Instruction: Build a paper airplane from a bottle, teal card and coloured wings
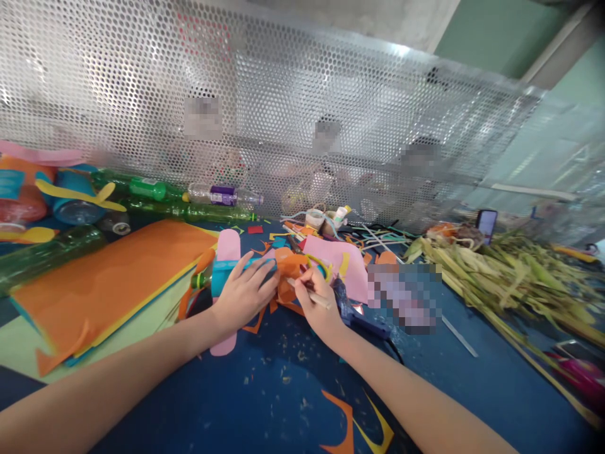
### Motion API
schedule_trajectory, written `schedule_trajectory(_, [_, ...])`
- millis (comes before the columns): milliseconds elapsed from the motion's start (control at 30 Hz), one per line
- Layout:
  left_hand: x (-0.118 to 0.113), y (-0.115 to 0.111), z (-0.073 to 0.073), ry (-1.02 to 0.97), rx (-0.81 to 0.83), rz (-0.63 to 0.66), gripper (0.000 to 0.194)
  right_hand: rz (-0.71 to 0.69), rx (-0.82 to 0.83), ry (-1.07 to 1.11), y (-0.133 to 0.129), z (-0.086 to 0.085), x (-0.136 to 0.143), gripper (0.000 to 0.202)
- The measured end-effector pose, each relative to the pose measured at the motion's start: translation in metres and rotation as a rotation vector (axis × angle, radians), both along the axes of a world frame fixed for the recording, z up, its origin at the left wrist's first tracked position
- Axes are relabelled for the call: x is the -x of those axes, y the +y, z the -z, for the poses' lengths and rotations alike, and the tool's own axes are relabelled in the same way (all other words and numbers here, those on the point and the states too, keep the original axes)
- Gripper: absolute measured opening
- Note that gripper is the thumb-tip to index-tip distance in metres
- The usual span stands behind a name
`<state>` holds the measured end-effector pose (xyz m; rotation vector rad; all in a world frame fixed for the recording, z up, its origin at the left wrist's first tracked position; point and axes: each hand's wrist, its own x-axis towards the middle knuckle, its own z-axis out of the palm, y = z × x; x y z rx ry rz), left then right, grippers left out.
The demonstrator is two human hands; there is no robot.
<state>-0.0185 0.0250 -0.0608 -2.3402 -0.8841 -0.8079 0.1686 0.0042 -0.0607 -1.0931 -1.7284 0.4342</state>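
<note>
My left hand (pixel 246 293) lies over a toy plane made from a bottle, its fingers stretched out and apart. Blue paper (pixel 222 272) wraps the bottle, and a pink strip (pixel 229 244) crosses it like a wing. At the fingertips is an orange paper piece (pixel 292 260). My right hand (pixel 324 309) is closed in a writing grip on a pale pen-like stick (pixel 319 299), its tip near the orange paper. Yellow-handled scissors (pixel 322 266) seem to lie just behind this hand. My left thumb is hidden.
Orange sheets (pixel 118 277) are stacked at left, with green bottles (pixel 151 205) and another bottle plane (pixel 75 192) behind. A dark blue glue gun (pixel 368 323) lies right of my right hand. Dry husks (pixel 510 277) cover the right side. A perforated metal screen (pixel 283 113) rises behind.
</note>
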Motion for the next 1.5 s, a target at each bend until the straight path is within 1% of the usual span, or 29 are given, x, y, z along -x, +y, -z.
schedule_trajectory(100, [-0.0002, -0.0002, -0.0003, 0.005, -0.001, -0.008, 0.026, -0.012, 0.011, -0.001, 0.0003, 0.0011, -0.0002, 0.011])
schedule_trajectory(200, [0.0001, -0.0005, -0.0005, 0.025, -0.013, -0.020, 0.025, -0.023, 0.019, 0.007, 0.0003, 0.0013, -0.0004, 0.013])
schedule_trajectory(267, [0.0006, -0.0006, -0.0003, 0.038, -0.019, -0.026, 0.024, 0.006, 0.012, 0.051, 0.0007, 0.0019, -0.0010, 0.014])
schedule_trajectory(367, [0.0011, -0.0002, 0.0007, 0.041, -0.025, -0.028, 0.023, 0.094, -0.016, 0.180, 0.0024, 0.0047, -0.0029, 0.016])
schedule_trajectory(467, [0.0015, 0.0004, 0.0019, 0.035, -0.030, -0.027, 0.022, 0.118, -0.022, 0.242, 0.0038, 0.0072, -0.0048, 0.017])
schedule_trajectory(567, [0.0015, 0.0007, 0.0022, 0.037, -0.030, -0.026, 0.022, 0.118, -0.021, 0.210, 0.0038, 0.0067, -0.0049, 0.018])
schedule_trajectory(767, [0.0011, 0.0001, 0.0007, 0.036, -0.025, -0.023, 0.022, 0.124, -0.039, 0.139, 0.0019, 0.0004, -0.0028, 0.017])
schedule_trajectory(900, [0.0011, 0.0000, -0.0001, 0.031, -0.021, -0.016, 0.022, 0.099, -0.006, 0.141, 0.0020, -0.0003, -0.0023, 0.017])
schedule_trajectory(1100, [0.0012, 0.0004, 0.0003, 0.050, -0.033, -0.028, 0.022, 0.089, 0.020, 0.159, 0.0038, 0.0032, -0.0029, 0.018])
schedule_trajectory(1300, [0.0011, 0.0006, 0.0007, 0.050, -0.039, -0.034, 0.021, 0.085, -0.007, 0.133, 0.0042, 0.0024, -0.0029, 0.017])
schedule_trajectory(1500, [0.0013, 0.0004, 0.0012, 0.059, -0.033, -0.037, 0.022, 0.076, -0.001, 0.129, 0.0032, -0.0012, -0.0013, 0.017])
